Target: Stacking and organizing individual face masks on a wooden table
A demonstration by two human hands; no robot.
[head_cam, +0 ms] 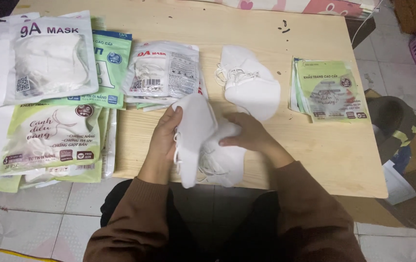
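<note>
1. Two hands work at the near edge of the table (314, 160). The left hand (161, 138) grips the left side of a bundle of masks (203, 140), thumb on top. The right hand (246, 133) presses down on the bundle with its fingers laid flat.
2. The held masks are white, folded and stacked. Thin white ear loops hang from them at the lower edge. How many are in the bundle cannot be told.
3. A second pile of loose masks (249, 82) lies just beyond the hands, also white, with its loops bunched at its left.
4. One stack of green packets (329, 90) lies to the right, well apart from the hands.
5. A small stack of clear packets (166, 73) lies left of the loose pile.
6. At far left, several larger packs (52, 97) overlap, white ones and green ones. At least five show.
</note>
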